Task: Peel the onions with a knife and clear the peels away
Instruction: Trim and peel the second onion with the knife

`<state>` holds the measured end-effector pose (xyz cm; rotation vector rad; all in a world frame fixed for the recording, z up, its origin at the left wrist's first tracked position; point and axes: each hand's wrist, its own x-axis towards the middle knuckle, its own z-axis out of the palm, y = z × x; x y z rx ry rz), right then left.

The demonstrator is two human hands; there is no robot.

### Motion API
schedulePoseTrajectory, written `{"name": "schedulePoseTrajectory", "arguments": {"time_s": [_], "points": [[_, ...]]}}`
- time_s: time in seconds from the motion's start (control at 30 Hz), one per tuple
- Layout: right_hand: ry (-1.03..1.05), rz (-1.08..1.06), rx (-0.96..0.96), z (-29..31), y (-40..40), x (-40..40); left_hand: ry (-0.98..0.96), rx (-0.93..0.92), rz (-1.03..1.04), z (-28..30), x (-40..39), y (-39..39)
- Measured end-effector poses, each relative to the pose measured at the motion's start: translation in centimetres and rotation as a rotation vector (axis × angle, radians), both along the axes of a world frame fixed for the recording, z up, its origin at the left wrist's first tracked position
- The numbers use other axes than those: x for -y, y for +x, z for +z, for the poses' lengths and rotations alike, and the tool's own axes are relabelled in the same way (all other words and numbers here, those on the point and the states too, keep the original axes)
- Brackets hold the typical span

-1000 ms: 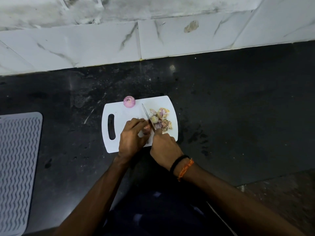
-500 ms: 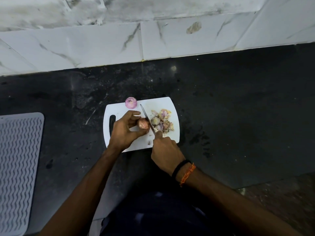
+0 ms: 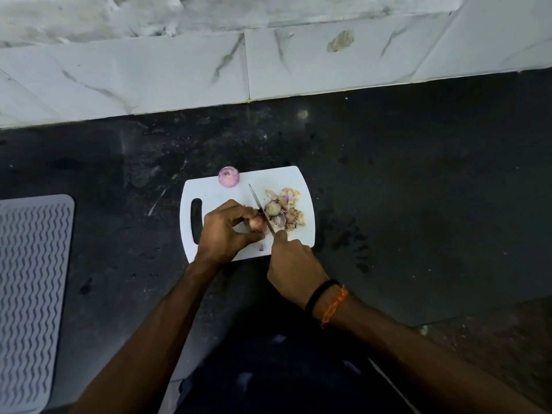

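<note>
A dark speckled worktop (image 3: pixel 418 189) meets a wall of white marble-veined tiles (image 3: pixel 179 70). A grey ribbed mat (image 3: pixel 27 294) lies at its left edge. Light is dim.

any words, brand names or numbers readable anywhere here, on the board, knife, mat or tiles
None: no text shows in this view.
cutting board: plain white, no print.
knife: no mark readable on the blade.
grey mat: wavy ridges only.
wall tiles: veining and a stain, no lettering.

Bare board strip (image 3: pixel 215 192) left of knife (image 3: pixel 260 207), peel pile (image 3: pixel 285 209) crowding its right, peeled onion (image 3: pixel 228 176) at far edge
</note>
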<state>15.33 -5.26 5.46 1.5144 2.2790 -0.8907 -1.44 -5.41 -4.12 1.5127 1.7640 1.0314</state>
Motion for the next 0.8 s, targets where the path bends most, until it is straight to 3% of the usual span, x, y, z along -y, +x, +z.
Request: {"name": "schedulePoseTrajectory", "arguments": {"time_s": [0.8], "points": [[-0.005, -0.064, -0.073, -1.5, 0.8, 0.6, 0.025, -0.191, 0.014, -0.4, 1.0, 1.1]]}}
